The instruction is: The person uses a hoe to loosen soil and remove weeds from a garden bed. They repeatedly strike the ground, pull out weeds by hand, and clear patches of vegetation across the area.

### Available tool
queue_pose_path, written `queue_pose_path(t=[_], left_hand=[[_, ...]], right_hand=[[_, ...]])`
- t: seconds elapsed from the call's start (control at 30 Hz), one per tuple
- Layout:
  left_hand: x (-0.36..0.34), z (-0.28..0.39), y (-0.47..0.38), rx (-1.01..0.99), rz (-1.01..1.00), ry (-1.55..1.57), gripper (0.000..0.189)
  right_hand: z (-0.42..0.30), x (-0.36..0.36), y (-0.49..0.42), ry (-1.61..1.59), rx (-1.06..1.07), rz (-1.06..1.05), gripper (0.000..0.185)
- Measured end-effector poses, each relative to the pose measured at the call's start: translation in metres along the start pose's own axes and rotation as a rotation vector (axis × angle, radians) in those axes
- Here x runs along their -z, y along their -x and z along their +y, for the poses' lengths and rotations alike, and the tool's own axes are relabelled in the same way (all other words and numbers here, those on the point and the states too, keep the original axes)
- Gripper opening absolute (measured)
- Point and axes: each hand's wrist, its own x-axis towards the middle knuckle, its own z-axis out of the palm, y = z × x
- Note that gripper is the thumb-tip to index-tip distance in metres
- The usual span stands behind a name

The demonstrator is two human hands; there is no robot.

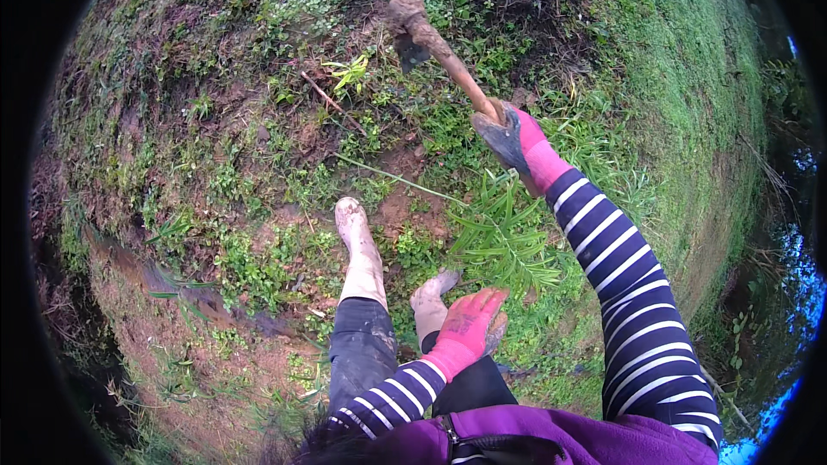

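Note:
My right hand [517,142], in a pink work glove with a dark palm, is closed round the wooden handle of a hoe [462,74]. The hoe is raised away from me, its muddy head and dark metal blade at the upper middle. My left hand [466,329], in a matching pink glove, hangs in front of my legs above a boot; its palm is turned away, so whether it holds something cannot be told. A cut-looking leafy green plant [507,236] with a long thin stem lies between my hands, near the boots.
My muddy pale rubber boots [362,245] stand on weedy, sloping soil. A dry stick [329,100] lies beyond them. A narrow, wet-looking muddy channel [194,294] runs at the left. Grass covers the right side, with darker brush [762,297] at its edge.

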Motion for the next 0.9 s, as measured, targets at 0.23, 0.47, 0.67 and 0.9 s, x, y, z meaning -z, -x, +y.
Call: queue_pose_path(t=[0.23, 0.47, 0.67, 0.9], left_hand=[[0.026, -0.070, -0.025, 0.257, -0.132, -0.012, 0.047], [0.055, -0.081, -0.037, 0.232, -0.122, -0.002, 0.047], [0.040, -0.079, -0.048, 0.320, -0.240, -0.047, 0.047], [0.044, -0.057, -0.076, 0.184, 0.018, 0.046, 0.044]], right_hand=[[-0.032, -0.065, -0.137, -0.123, -0.078, -0.102, 0.040], [0.067, 0.006, 0.018, -0.048, -0.709, -0.175, 0.041], [0.021, 0.000, -0.053, -0.583, -0.417, 0.030, 0.039], [0.070, -0.044, -0.035, -0.547, -0.537, -0.190, 0.035]])
